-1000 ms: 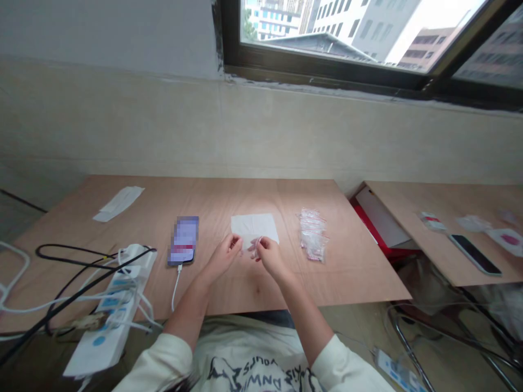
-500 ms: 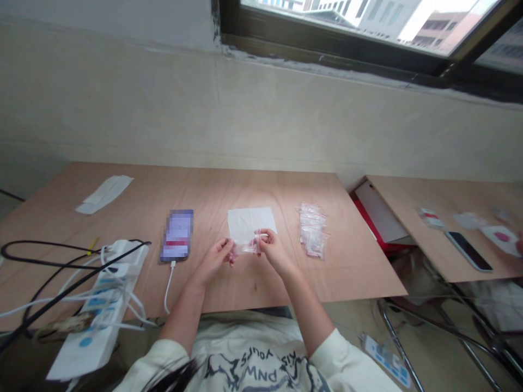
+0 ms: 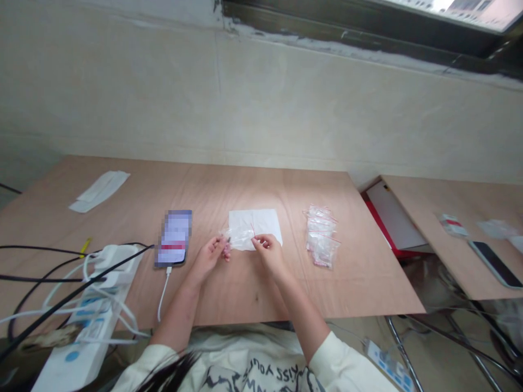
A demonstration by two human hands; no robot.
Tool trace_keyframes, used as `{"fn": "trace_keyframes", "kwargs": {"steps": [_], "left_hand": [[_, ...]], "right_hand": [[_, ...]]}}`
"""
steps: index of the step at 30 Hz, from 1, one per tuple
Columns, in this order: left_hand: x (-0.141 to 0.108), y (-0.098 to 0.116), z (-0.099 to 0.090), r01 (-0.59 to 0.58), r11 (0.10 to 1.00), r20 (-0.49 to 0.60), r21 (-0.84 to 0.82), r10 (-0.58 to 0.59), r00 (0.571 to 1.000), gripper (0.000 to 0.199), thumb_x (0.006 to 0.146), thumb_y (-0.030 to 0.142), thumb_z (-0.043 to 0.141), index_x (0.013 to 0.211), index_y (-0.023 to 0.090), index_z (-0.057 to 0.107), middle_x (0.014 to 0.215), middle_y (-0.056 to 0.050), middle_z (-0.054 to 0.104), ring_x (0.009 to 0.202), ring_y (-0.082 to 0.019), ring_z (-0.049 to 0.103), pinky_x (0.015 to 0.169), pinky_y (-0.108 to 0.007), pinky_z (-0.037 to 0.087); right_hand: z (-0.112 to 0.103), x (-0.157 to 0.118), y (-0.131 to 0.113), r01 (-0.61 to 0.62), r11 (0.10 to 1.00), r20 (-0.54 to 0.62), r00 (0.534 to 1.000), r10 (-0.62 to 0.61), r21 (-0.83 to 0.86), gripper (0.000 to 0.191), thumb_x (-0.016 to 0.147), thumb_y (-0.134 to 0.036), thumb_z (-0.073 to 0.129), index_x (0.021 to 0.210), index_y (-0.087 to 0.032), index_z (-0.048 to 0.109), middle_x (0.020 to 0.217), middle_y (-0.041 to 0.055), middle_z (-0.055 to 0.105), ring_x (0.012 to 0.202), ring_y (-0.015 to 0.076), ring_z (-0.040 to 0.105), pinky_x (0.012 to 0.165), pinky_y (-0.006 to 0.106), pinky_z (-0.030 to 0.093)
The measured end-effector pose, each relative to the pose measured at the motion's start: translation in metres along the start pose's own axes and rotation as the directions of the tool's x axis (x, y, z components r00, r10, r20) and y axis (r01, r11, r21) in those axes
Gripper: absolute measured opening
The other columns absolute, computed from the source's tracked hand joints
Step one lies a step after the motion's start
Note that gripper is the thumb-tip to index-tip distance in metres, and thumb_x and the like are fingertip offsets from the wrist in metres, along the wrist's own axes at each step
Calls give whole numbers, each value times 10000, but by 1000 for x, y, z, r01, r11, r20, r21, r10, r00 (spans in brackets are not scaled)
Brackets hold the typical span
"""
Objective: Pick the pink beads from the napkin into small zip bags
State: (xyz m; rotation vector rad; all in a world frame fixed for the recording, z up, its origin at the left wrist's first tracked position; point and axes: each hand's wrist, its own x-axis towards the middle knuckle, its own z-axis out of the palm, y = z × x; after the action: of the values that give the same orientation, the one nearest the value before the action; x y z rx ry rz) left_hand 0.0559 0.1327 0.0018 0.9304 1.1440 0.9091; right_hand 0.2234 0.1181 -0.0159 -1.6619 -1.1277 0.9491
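Observation:
A small clear zip bag (image 3: 241,239) with a red line along its mouth is stretched between my two hands, over a white sheet (image 3: 267,219) on the table. My right hand (image 3: 268,250) pinches the bag by its red-lined end. At the other end, the fingers of my left hand (image 3: 210,255) are closed on the bag; a small dark bit shows by the fingertips, too small to name. To the right lies an overlapping pile of similar clear zip bags (image 3: 322,234) with red lines.
Left of my hands lies a phone (image 3: 174,237) with a white cable plugged in. A white power strip (image 3: 93,305) with tangled cables fills the near left. Folded white paper (image 3: 100,190) lies farther back. Another table (image 3: 441,196) on the right holds a dark-screened phone (image 3: 496,264).
My right hand has shifted its hold to the bag's red-lined end, which now stands out clearly. My left hand has moved slightly left. The camera view has tilted down.

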Motion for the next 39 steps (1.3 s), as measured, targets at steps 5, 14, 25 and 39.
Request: {"fn": "trace_keyframes", "kwargs": {"steps": [5,14,25,39], "left_hand": [[13,-5,-6,44,999,-2,-3,-44,999,348,628,430,635,786,142,523,637,23,578,557,-103,561,594,-254,491],[22,-10,-7,47,996,26,71,-49,998,290,686,409,587,767,151,484,528,57,530,436,-83,509,453,-208,450],[23,5,-3,27,987,-8,160,-26,1000,330,654,451,592,761,170,456,541,63,508,414,-84,494,411,-211,447],[23,6,-5,43,984,-60,174,-33,998,339,640,470,600,760,167,509,505,56,509,422,-98,497,419,-214,442]], "right_hand": [[5,23,11,-76,995,104,992,69,69,173,655,-337,559,670,-169,597,585,-5,523,538,116,428,535,244,337],[4,29,19,-143,986,177,976,126,90,179,633,-335,562,634,-157,577,542,-22,495,509,105,423,509,231,315],[-50,66,5,-68,859,-378,913,-151,-507,234,732,-219,466,930,-107,521,953,161,481,882,251,461,758,357,363],[-66,78,33,46,809,-333,896,-292,-587,247,687,-60,370,888,-101,507,878,135,486,852,228,433,773,354,362]]}}
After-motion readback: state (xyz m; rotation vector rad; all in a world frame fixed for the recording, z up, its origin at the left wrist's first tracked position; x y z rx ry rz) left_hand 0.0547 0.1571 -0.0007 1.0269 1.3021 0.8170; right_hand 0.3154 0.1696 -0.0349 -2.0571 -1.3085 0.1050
